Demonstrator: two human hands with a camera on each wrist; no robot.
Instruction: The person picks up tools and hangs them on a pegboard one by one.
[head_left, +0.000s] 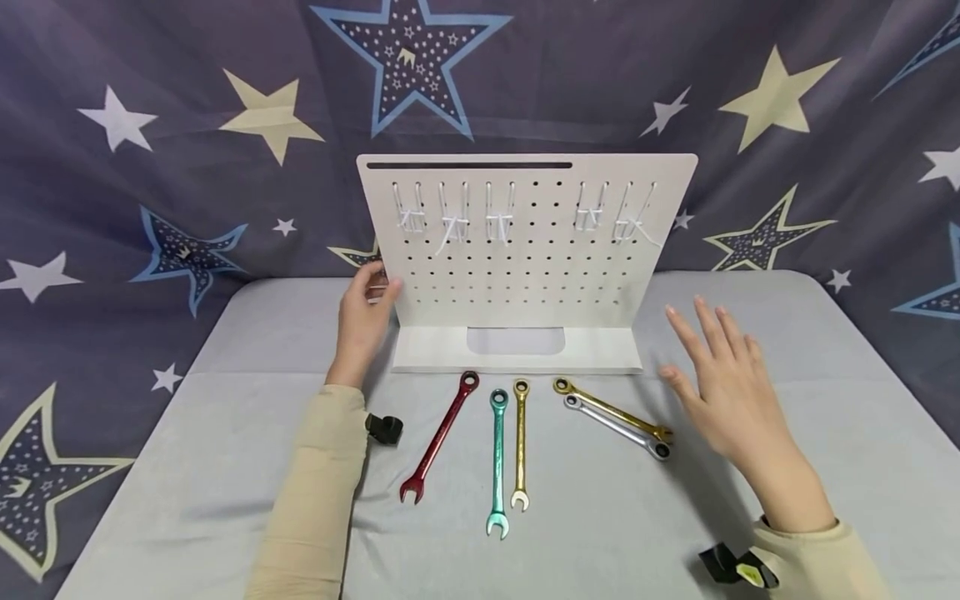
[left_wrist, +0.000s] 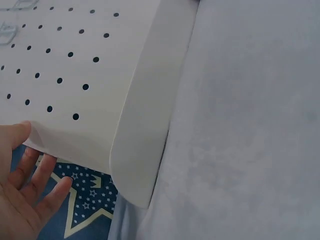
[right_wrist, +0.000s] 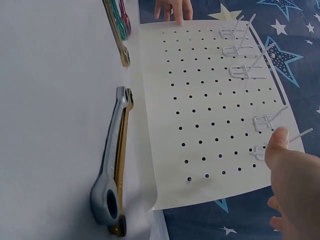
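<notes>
A white pegboard (head_left: 517, 313) stands upright on its base at the back of the table, with several white wire hooks (head_left: 499, 218) on its upper part. My left hand (head_left: 360, 325) holds the board's left edge, thumb on the front face and fingers behind it. Off the board's right side, my right hand (head_left: 723, 392) is spread above the table, holding nothing. Before the base lie a red wrench (head_left: 441, 437), a green wrench (head_left: 498, 462) and a gold wrench (head_left: 521, 446). Nearer the right hand, a silver wrench (head_left: 613, 427) lies against another gold wrench (head_left: 617, 412).
Grey cloth (head_left: 202, 467) covers the table. Behind it hangs a dark curtain (head_left: 600, 83) printed with stars. The board's base has a cut-out slot (head_left: 516, 341) in the middle. Black straps with small devices sit at both wrists.
</notes>
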